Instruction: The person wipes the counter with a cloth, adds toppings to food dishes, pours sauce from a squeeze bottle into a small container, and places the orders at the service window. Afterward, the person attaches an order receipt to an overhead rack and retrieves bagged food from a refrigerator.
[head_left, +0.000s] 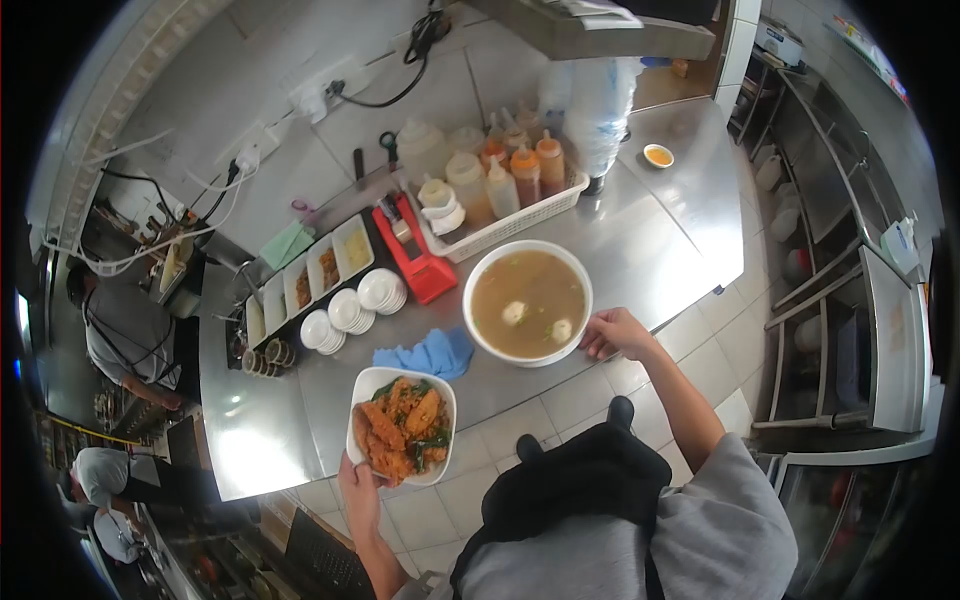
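My left hand [361, 494] grips the lower left side of a white square-cornered bowl [447, 392], thumb at the rim. Fried chicken pieces [385, 432] with dark green leaves fill it. At the counter's front edge, my right hand [617, 333] has its fingers curled against the right side of a large round white bowl [474, 338]; its fingertips are partly hidden. Cloudy brown soup [530, 290] with two pale round lumps fills this bowl almost to the rim. Between the two bowls, further back, lies a crumpled blue cloth [428, 354].
Behind the bowls on the steel counter [650, 250] stand a white basket [515, 222] of sauce bottles, a red holder [425, 275], stacked small white dishes [350, 310] and a condiment tray [350, 248]. A small sauce cup [658, 156] sits far right. Other people [130, 330] are at left.
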